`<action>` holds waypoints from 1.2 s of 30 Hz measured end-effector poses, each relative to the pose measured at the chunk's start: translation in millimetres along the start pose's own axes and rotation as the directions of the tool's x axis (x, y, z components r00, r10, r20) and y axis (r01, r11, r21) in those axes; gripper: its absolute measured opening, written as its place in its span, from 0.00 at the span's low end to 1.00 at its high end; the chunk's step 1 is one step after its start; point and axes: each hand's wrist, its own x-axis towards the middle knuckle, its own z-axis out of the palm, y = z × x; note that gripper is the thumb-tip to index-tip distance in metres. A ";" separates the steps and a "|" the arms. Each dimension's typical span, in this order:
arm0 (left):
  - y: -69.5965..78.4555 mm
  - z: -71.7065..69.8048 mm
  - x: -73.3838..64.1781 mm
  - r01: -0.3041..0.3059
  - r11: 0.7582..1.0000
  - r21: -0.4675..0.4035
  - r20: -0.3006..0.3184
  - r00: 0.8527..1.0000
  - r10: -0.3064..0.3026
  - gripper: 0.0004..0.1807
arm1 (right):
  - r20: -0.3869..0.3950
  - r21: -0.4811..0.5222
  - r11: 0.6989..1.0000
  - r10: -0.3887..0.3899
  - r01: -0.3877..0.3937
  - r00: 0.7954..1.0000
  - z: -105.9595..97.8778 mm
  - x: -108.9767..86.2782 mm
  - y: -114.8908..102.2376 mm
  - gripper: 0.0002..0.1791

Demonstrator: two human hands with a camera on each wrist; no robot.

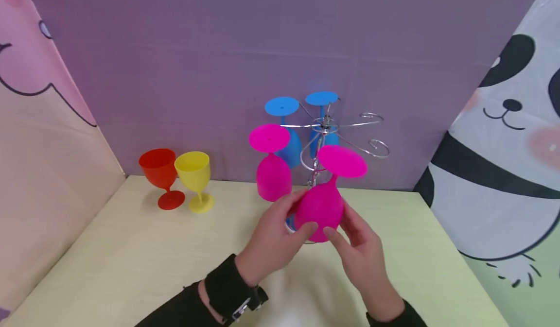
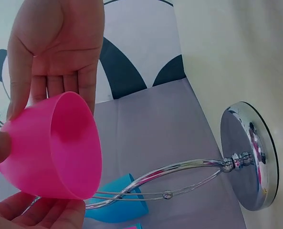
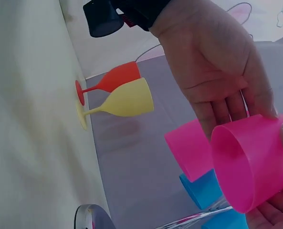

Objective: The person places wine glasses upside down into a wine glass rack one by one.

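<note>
A pink goblet (image 1: 321,210) hangs upside down between both hands, its round foot uppermost and tilted. My left hand (image 1: 277,239) grips the bowl from the left, thumb on the near side. From the right, my right hand (image 1: 360,251) holds the same bowl, thumb near the rim. Just behind stands a chrome stemware rack (image 1: 325,125) with curled wire arms; whether the held stem touches an arm cannot be told. Another pink goblet (image 1: 273,176) and two blue goblets (image 1: 282,107) hang inverted on the rack. In the left wrist view, the held bowl's open rim (image 2: 77,145) faces the rack's base.
A red goblet (image 1: 158,166) and a yellow goblet (image 1: 193,169) stand upright at the table's back left. The rack's round chrome base (image 2: 251,157) rests on the pale table (image 1: 131,268). Two curled arms (image 1: 378,147) on the right carry no goblet. A purple backdrop (image 1: 197,74) rises behind.
</note>
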 end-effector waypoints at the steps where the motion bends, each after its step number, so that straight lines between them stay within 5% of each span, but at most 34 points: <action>1: -0.2 0.7 2.9 -0.002 1.000 0.001 0.002 1.000 0.002 0.38 | -0.011 0.004 1.000 0.015 -0.015 1.000 0.0 1.7 0.0 0.33; 17: -8.1 6.7 20.4 -0.009 0.997 -0.077 -0.015 1.000 0.007 0.37 | -0.062 0.038 0.997 0.075 -0.072 0.995 4.5 16.5 -1.4 0.30; 26: -11.9 -9.8 13.3 0.011 0.994 -0.105 -0.061 0.998 -0.018 0.35 | 0.004 0.044 0.999 -0.002 0.002 1.000 18.6 24.7 -5.1 0.31; 36: -15.4 -18.1 2.0 -0.034 0.995 -0.099 -0.108 0.994 0.024 0.35 | 0.049 0.030 0.997 -0.072 0.071 0.996 26.8 20.3 -6.0 0.33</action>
